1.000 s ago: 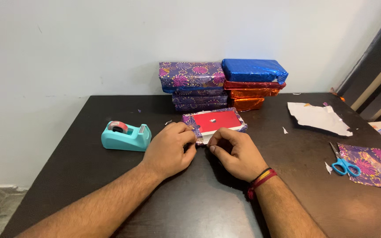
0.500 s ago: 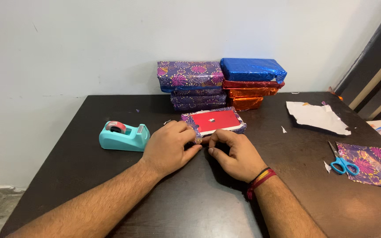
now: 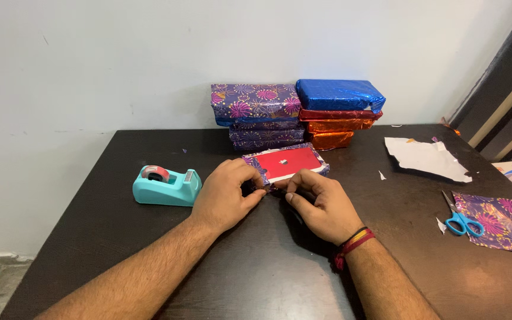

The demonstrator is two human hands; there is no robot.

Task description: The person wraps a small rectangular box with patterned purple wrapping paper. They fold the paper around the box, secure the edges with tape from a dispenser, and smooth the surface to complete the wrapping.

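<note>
I see the red box [image 3: 287, 164] flat on the bench [image 3: 256, 266], half-wrapped in purple paper [image 3: 255, 164]. Left hand [image 3: 227, 195] and right hand [image 3: 321, 204] both pinch the paper at its near edge (fingers curled, pressing a fold down), likely to keep it taut. Tape dispenser [image 3: 167, 185] sits near the left hand, scissors [image 3: 460, 218] well apart.

Bare forearms, no sleeves; the right wrist wears what look like red, yellow and black thread bands [image 3: 352, 241].
</note>
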